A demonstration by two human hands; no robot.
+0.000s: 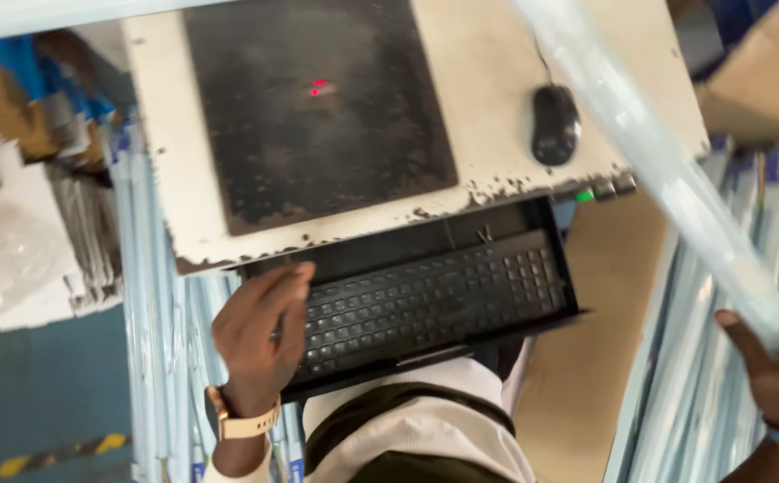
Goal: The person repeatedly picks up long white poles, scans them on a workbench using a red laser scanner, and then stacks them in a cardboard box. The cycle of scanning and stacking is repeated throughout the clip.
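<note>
At lower centre of the frame, the left hand [260, 335] rests, fingers curled, on the black keyboard [434, 300], gripping nothing; at lower right, the right hand [778, 371] clasps a long pale tube [649, 148] blurred across the worn desk [497, 85], not yet set down; mouse [555, 123] untouched

The long clear plastic-wrapped tube [658, 170] is motion-blurred and cut off at the top edge; the right hand [778, 376] is partly cropped at the frame's right edge.

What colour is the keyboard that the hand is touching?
Black. The keyboard under the left hand shows in the head view.
</note>
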